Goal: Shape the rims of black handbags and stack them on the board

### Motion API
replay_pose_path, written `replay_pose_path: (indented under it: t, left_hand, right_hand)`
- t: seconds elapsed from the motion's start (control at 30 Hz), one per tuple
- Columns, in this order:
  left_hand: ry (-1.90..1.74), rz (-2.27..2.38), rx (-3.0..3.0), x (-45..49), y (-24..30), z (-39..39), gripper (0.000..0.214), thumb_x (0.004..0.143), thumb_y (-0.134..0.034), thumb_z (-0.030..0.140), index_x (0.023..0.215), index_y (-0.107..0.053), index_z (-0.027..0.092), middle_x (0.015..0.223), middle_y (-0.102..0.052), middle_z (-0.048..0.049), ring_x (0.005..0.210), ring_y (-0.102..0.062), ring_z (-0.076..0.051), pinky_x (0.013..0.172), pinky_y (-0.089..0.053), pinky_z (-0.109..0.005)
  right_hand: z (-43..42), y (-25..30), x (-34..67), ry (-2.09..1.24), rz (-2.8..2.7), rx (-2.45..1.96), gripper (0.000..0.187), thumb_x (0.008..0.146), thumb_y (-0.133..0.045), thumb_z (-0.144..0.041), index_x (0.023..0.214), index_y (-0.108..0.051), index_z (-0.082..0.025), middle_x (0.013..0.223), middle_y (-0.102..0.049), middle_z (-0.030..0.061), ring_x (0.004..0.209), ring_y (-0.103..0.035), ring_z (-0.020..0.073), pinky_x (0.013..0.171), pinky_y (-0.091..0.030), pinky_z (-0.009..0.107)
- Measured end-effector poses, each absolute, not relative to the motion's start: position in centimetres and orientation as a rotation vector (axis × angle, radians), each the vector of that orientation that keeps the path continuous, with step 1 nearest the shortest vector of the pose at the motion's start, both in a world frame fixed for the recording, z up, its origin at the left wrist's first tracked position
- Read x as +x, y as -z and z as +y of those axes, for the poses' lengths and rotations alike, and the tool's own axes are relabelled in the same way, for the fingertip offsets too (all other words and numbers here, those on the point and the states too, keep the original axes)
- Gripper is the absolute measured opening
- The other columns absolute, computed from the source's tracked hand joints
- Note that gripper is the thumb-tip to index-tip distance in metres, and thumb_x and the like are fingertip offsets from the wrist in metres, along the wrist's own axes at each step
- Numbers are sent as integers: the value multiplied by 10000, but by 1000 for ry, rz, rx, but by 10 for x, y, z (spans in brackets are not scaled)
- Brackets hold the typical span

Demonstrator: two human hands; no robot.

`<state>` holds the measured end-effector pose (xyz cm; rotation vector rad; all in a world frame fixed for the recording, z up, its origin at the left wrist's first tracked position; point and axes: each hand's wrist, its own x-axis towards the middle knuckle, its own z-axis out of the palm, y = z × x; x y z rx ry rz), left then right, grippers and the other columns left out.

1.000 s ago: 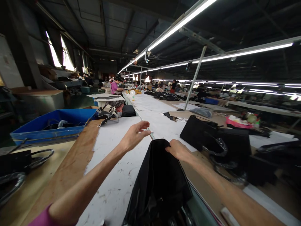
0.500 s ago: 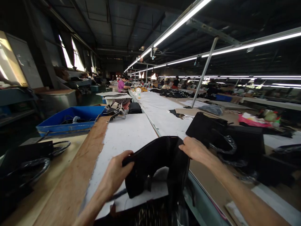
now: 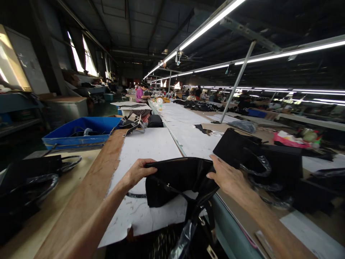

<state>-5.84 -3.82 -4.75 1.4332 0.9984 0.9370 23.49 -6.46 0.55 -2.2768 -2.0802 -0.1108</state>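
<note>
A black handbag is stretched between my two hands above the white-papered table. My left hand pinches its upper left edge between thumb and fingers. At the upper right corner, my right hand grips the edge, thumb on the near side. Dark straps hang below the bag. Clear plastic film wraps a handle near my body, beside gold-coloured metal fittings. The bag's far side is hidden.
White paper covers the table. More black bags with plastic-wrapped handles lie to the right, others to the left. A blue bin stands at left. A slanted metal post rises at right. A person in purple works farther off.
The bag's top edge has been pulled wider and straighter, and its body has tilted up. My left hand has risen slightly; my right hand has shifted a little right with fingers more spread.
</note>
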Motion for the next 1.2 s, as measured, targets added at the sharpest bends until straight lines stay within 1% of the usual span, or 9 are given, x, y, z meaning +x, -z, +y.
replay_pose_path:
  t: [0.17, 0.27, 0.33, 0.4, 0.5, 0.6, 0.73, 1.1, 1.2]
  left_hand:
    - [-928, 962, 1394, -53, 51, -35, 260, 616, -639, 239, 855, -626, 137, 681, -635, 6, 620, -561, -115, 596, -420, -208]
    - [-922, 922, 1361, -49, 52, -40, 275, 612, -650, 240, 867, -621, 138, 707, -641, 3, 635, -573, -123, 621, -436, -218]
    - [-924, 898, 1339, -49, 52, -43, 284, 611, -654, 232, 878, -616, 141, 720, -646, 2, 642, -579, -126, 632, -442, -222]
    - [-940, 885, 1315, -51, 53, -44, 283, 618, -651, 223, 886, -611, 141, 722, -646, 2, 637, -580, -122, 630, -442, -218]
    - [-955, 874, 1299, -53, 55, -43, 270, 630, -646, 215, 885, -609, 133, 723, -642, -2, 632, -576, -118, 624, -441, -215]
    - [-956, 860, 1305, -53, 56, -42, 261, 638, -644, 214, 882, -609, 129, 734, -642, -10, 643, -575, -123, 626, -440, -219]
    - [-973, 848, 1300, -52, 55, -42, 269, 643, -653, 228, 890, -609, 130, 735, -639, -6, 644, -568, -115, 629, -433, -212]
    - [-1015, 919, 1382, -53, 54, -42, 290, 627, -673, 272, 880, -622, 140, 757, -629, -1, 700, -546, -134, 657, -406, -220]
    - [-1064, 963, 1380, -52, 54, -42, 297, 624, -673, 275, 881, -618, 135, 743, -617, 1, 697, -531, -133, 654, -396, -220]
  right_hand:
    - [-51, 6, 254, 214, -2196, -2221, 584, 690, -536, -226, 1246, -357, -231, 1143, -527, 106, 955, -532, 253, 685, -372, 337]
    - [-45, 8, 246, 356, -2382, -1971, 677, 624, -573, -178, 1262, -353, -221, 1239, -468, 106, 1073, -451, 266, 808, -346, 367]
    - [-44, 6, 231, 381, -2468, -1778, 695, 603, -569, -128, 1259, -360, -224, 1306, -408, 86, 1154, -382, 252, 889, -307, 368]
    - [-43, 1, 214, 311, -2493, -1629, 665, 613, -547, -100, 1243, -377, -229, 1346, -359, 58, 1193, -342, 221, 944, -273, 348]
    - [-42, -6, 198, 5, -2466, -1497, 569, 664, -509, -138, 1211, -400, -246, 1349, -349, 18, 1193, -350, 182, 976, -264, 316]
    - [-39, -9, 192, -204, -2373, -1466, 453, 692, -480, -164, 1134, -453, -261, 1323, -377, 0, 1175, -372, 170, 976, -275, 316]
    - [-34, -6, 189, -198, -2322, -1448, 331, 701, -464, -144, 1003, -510, -274, 1282, -421, -40, 1146, -396, 141, 961, -283, 296]
    - [-22, 1, 191, -152, -2320, -1450, 274, 699, -486, -127, 933, -497, -269, 1182, -496, -35, 1005, -495, 156, 839, -336, 300]
    - [-20, 3, 191, -131, -2324, -1459, 198, 695, -497, -126, 850, -486, -249, 1159, -506, -37, 975, -505, 160, 815, -336, 300]
